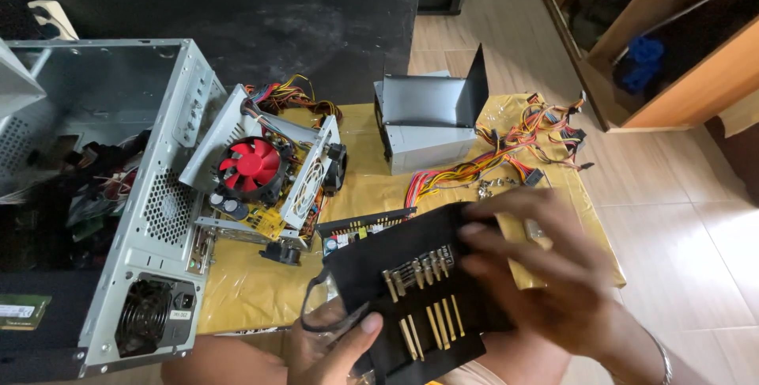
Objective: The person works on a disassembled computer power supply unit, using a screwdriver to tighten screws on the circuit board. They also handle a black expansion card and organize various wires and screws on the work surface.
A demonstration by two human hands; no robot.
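Motherboard (265, 183) beside pouch (411, 290), case (150, 219) left

Support: floor (696, 266) of pale tiles | Cover: yellow sheet (261, 290) spread flat | On sheet: open grey computer case (150, 219), motherboard tray with red fan (251, 165), power supply unit (431, 124), bundled coloured cables (506, 152), loose screws (494, 187)

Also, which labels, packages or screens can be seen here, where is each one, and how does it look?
White sticker: small rectangle on the rear of the grey computer case, right of the round black fan grille.
Green label: rectangular with a pale patch, at the far left edge on a dark surface.
Black tool pouch: flat fabric holding gold-coloured bits, held by left hand and right hand.
No screens are visible.
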